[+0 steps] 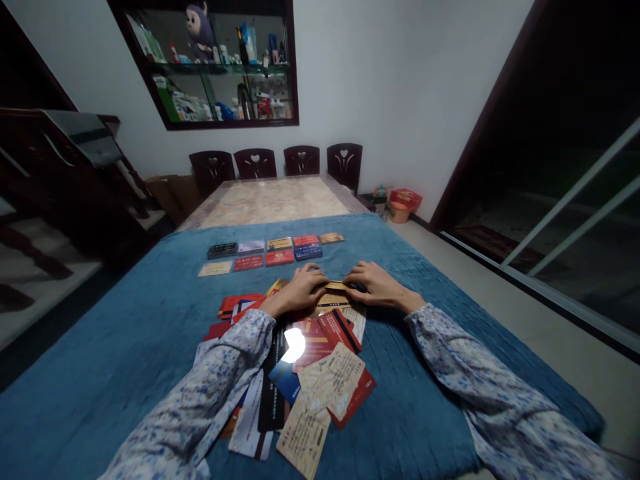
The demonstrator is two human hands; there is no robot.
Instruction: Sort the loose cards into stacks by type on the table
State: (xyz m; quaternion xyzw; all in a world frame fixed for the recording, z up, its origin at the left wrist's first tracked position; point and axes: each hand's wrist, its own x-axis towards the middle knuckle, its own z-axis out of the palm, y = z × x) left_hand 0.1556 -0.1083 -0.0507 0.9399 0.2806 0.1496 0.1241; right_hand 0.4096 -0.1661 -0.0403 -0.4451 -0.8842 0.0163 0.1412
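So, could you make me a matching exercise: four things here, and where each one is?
1 Plush toy
2 Loose pile of cards
3 Rows of cards
4 Orange container

A Partly hidden by the left sleeve
B On the floor, right of the table
C In the wall cabinet
D On the cloth, beyond the left hand and right hand

Pairs: 1-C; 2-A; 3-D; 4-B

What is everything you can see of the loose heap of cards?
The heap of cards is an untidy overlapping spread of thin, plastic-looking rectangles in red, cream, blue, black, whitish and gold, many printed, some with dark stripes. A bright glare washes out one patch. It lies on the blue cloth, cards at various angles. The left sleeve hides part of its left side; at its far end, the left hand and right hand hold a gold-coloured card.
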